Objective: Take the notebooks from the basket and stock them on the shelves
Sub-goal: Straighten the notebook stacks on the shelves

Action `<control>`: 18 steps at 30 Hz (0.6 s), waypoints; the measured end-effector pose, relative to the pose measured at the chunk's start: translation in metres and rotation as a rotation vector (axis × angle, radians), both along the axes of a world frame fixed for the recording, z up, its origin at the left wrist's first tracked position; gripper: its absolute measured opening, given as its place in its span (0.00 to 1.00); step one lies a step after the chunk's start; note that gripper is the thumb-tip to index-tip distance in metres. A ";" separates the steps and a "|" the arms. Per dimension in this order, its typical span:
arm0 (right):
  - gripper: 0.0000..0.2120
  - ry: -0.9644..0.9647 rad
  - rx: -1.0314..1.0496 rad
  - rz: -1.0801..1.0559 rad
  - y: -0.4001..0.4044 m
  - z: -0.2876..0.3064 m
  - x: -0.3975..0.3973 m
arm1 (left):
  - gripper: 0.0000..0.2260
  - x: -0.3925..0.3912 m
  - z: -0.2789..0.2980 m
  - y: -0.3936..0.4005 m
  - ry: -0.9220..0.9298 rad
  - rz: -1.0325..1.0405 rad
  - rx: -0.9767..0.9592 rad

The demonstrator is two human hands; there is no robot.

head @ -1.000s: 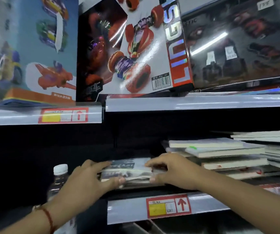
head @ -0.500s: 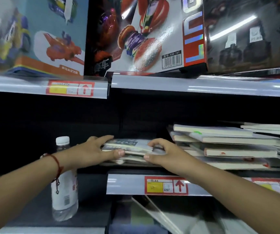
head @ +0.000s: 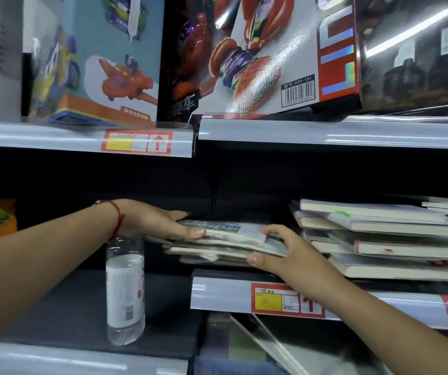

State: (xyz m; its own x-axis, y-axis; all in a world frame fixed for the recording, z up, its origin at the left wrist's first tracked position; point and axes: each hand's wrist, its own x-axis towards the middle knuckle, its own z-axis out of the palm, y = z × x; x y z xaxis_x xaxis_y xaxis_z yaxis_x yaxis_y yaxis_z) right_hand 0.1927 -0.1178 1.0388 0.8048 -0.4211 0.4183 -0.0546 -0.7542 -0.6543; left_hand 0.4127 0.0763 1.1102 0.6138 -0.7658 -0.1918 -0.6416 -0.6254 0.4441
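Observation:
A small stack of notebooks (head: 228, 240) with grey printed covers lies flat on the middle shelf (head: 222, 293). My left hand (head: 158, 221) grips the stack's left end, thumb along the front edge. My right hand (head: 285, 253) holds its right front corner, fingers on top and thumb below. A taller, untidy pile of pale notebooks (head: 379, 239) sits right beside it on the same shelf. The basket is not in view.
A clear water bottle (head: 125, 290) stands on the lower left shelf under my left wrist. Boxed toys (head: 244, 55) fill the upper shelf. Red and yellow price tags (head: 285, 300) line the shelf rails. More flat items lie below.
The view has tilted down and closer. My left hand slid further along the stack's left end and my right hand shifted to the right front corner; the stack stays on the shelf.

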 end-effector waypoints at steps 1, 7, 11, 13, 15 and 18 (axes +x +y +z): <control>0.25 -0.002 0.000 -0.003 0.000 0.000 0.000 | 0.64 -0.001 -0.001 -0.001 -0.014 0.013 0.017; 0.26 -0.044 0.033 -0.032 -0.004 -0.003 0.003 | 0.61 -0.006 -0.001 -0.008 -0.081 0.074 -0.030; 0.26 -0.065 0.044 -0.043 -0.007 -0.005 0.005 | 0.58 -0.005 -0.009 -0.011 -0.111 0.108 -0.173; 0.26 -0.068 0.051 -0.040 -0.009 -0.005 0.006 | 0.56 -0.008 -0.015 -0.012 -0.107 0.138 -0.275; 0.25 -0.072 0.066 -0.039 -0.009 -0.006 0.007 | 0.55 -0.016 -0.021 -0.013 -0.101 0.173 -0.371; 0.24 -0.091 0.084 -0.046 -0.011 -0.007 0.009 | 0.47 -0.033 -0.029 -0.012 -0.106 0.198 -0.497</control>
